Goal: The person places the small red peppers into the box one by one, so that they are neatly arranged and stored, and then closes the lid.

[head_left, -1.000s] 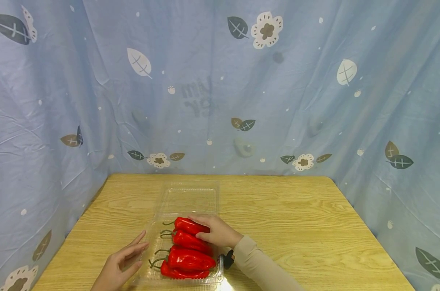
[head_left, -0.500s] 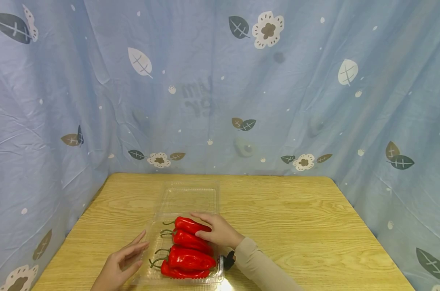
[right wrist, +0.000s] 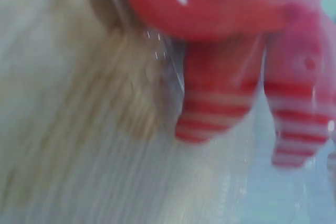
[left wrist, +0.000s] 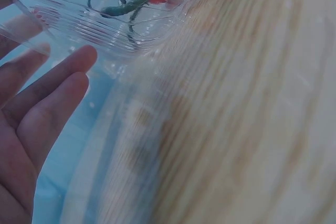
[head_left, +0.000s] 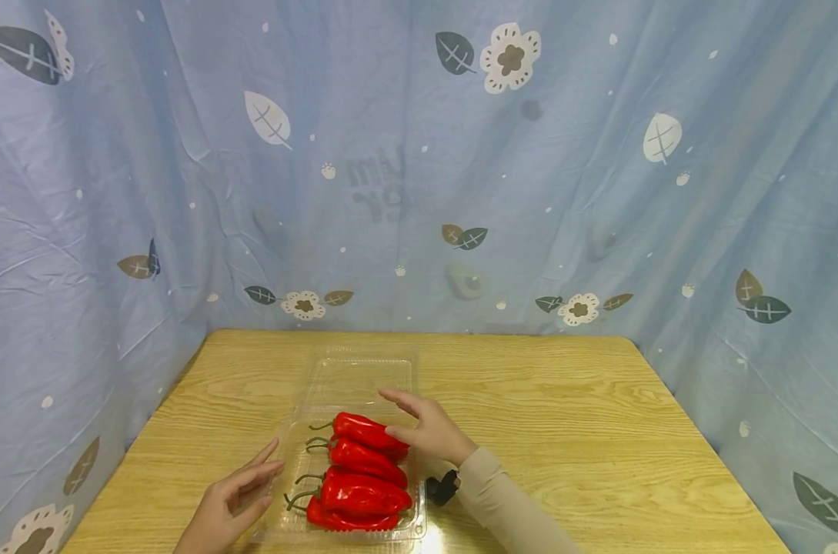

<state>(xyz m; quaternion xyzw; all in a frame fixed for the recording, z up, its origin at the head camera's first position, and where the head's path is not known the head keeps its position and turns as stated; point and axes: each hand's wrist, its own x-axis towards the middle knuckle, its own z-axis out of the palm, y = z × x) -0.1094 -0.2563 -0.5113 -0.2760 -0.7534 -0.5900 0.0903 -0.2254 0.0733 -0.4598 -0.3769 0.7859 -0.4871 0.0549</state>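
Observation:
Several red peppers [head_left: 366, 492] with green stems lie side by side in a clear plastic clamshell container [head_left: 290, 523]. Its lid [head_left: 363, 385] is folded back flat on the table behind it. My left hand [head_left: 228, 500] is at the container's left side, fingers loosely bent and spread; in the left wrist view its fingers [left wrist: 58, 87] are close to the clear wall, and contact is hard to tell. My right hand [head_left: 432, 431] hovers at the right end of the rearmost pepper [head_left: 363, 429], fingers extended and gripping nothing. The right wrist view shows pepper tips [right wrist: 220, 87] through the clear wall.
A wood-grain table [head_left: 564, 431] carries the container. A blue patterned curtain [head_left: 405, 169] hangs behind and along both sides. A small black object [head_left: 442, 488] is near the right wrist, beside the container's right edge.
My right hand has drawn off the rear pepper, moving right and slightly away, uncovering its right end. The left hand and the peppers have stayed in place.

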